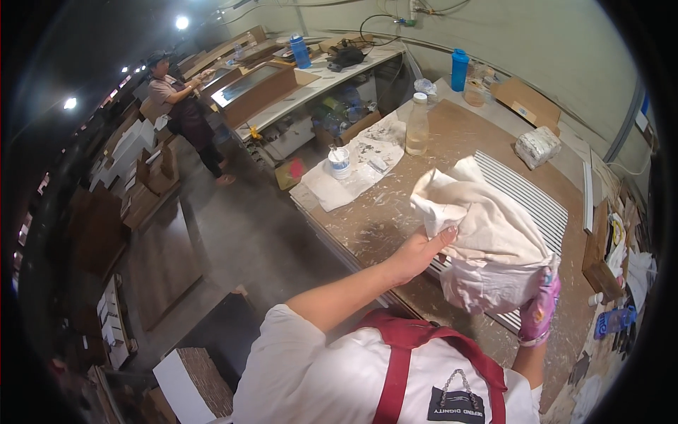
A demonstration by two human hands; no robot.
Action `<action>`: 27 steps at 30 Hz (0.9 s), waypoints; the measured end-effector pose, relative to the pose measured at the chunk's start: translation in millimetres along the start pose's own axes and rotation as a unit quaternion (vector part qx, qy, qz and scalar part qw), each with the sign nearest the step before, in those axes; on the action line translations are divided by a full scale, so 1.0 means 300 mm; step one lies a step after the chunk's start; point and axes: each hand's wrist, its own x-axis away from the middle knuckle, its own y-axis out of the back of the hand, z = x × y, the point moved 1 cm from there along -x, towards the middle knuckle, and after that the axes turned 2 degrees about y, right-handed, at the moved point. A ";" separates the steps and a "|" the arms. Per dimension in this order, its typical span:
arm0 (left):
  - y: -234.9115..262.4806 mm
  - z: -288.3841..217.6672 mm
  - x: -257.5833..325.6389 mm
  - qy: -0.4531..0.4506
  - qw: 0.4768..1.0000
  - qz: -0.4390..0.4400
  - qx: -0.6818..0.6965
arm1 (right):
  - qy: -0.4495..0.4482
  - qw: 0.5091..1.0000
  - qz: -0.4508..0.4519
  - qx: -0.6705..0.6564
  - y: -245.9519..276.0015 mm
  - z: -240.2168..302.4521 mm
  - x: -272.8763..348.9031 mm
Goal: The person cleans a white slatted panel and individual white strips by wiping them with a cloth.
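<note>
A cream-white cloth (494, 212) is bunched up and held between my two hands above the worktable. My bare left hand (424, 253) grips its left side, the thumb pressed on the fabric. On the right, my right hand (539, 305), in a pink patterned glove, grips the cloth's lower right edge. A lower fold of the fabric hangs toward me. Beneath the cloth lies a panel with white and dark stripes (544, 205), partly hidden by it.
The brown worktable (367, 219) is spattered with white. On it are a bottle of clear liquid (417, 127), a white tub (339, 162) on paper, a blue bottle (460, 71) and a wrapped block (537, 147). A blue clamp-like item (614, 321) lies right. Another person (185, 106) stands far left.
</note>
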 end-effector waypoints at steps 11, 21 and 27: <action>-0.029 -0.368 -0.124 -0.125 0.985 0.055 0.104 | 0.036 0.869 0.448 0.204 -0.021 0.242 0.004; -0.336 -0.468 -0.102 -0.208 0.923 0.320 -0.052 | 0.133 0.911 0.362 0.145 0.068 -0.166 -0.148; -0.056 -0.473 -0.108 -0.183 0.969 0.120 -0.110 | 0.032 0.990 0.140 -0.005 -0.044 0.244 -0.032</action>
